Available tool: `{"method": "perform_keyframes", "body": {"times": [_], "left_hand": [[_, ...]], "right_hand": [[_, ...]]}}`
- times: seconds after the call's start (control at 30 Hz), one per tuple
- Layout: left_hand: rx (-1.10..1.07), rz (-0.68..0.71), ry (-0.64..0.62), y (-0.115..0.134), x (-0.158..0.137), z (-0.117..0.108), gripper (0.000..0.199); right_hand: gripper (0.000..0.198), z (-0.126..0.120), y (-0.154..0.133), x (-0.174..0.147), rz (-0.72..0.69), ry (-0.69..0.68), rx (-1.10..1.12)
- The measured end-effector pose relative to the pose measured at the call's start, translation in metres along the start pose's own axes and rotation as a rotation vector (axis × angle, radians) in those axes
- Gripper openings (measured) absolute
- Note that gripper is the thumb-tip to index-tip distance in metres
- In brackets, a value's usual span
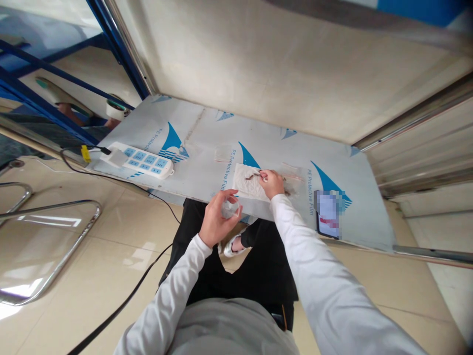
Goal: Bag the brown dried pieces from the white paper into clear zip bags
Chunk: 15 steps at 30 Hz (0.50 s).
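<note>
My left hand (pixel 218 217) is closed around a small clear plastic cup (pixel 230 207) just over the table's front edge. To its right, my right hand (pixel 271 183) pinches at a white tissue (pixel 249 182) spread on the table. A small dark, thin piece (pixel 253 176) lies on the tissue by those fingertips; whether they grip it or something else, I cannot tell. Beside the right hand, partly behind it, is a clear zip bag (pixel 293 180) with some brownish bits near it. Another flat clear bag (pixel 222 153) lies farther back on the table.
A white power strip (pixel 142 160) with a black cable (pixel 107 175) lies at the left. A phone (pixel 328 217) rests near the right front edge of the film-covered table (pixel 207 130). A metal chair frame (pixel 74 246) stands at left. Behind the blue frame, another person's hand (pixel 70 113) shows.
</note>
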<state>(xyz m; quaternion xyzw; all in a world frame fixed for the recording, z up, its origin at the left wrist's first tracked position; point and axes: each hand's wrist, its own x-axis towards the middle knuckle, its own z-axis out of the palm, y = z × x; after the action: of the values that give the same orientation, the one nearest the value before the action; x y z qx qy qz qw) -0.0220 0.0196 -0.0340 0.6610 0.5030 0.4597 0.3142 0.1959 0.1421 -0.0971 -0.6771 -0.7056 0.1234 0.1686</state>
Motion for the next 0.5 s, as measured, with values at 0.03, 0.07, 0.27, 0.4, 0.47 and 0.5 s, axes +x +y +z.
{"method": "perform_keyframes", "body": {"times": [0.03, 0.07, 0.27, 0.4, 0.47, 0.5], "left_hand": [[-0.004, -0.001, -0.004, 0.000, 0.000, 0.001, 0.037], [-0.006, -0.003, -0.009, 0.000, 0.001, 0.002, 0.037], [-0.008, -0.017, -0.020, -0.001, 0.000, 0.005, 0.037], [-0.016, -0.011, -0.006, -0.002, 0.000, 0.004, 0.036], [-0.013, -0.013, -0.006, -0.001, 0.000, 0.003, 0.037], [-0.010, -0.015, -0.007, -0.001, 0.000, 0.002, 0.037]], "right_hand": [[0.026, 0.000, 0.002, 0.001, 0.031, 0.010, -0.010], [0.025, 0.001, 0.003, 0.001, 0.055, 0.012, -0.018], [0.019, 0.004, -0.003, 0.003, 0.150, -0.005, -0.061], [0.020, 0.002, -0.006, 0.007, 0.220, 0.017, -0.065], [0.018, -0.004, -0.012, 0.004, 0.231, 0.018, -0.047], [0.017, -0.010, -0.018, -0.001, 0.224, 0.023, -0.022]]}}
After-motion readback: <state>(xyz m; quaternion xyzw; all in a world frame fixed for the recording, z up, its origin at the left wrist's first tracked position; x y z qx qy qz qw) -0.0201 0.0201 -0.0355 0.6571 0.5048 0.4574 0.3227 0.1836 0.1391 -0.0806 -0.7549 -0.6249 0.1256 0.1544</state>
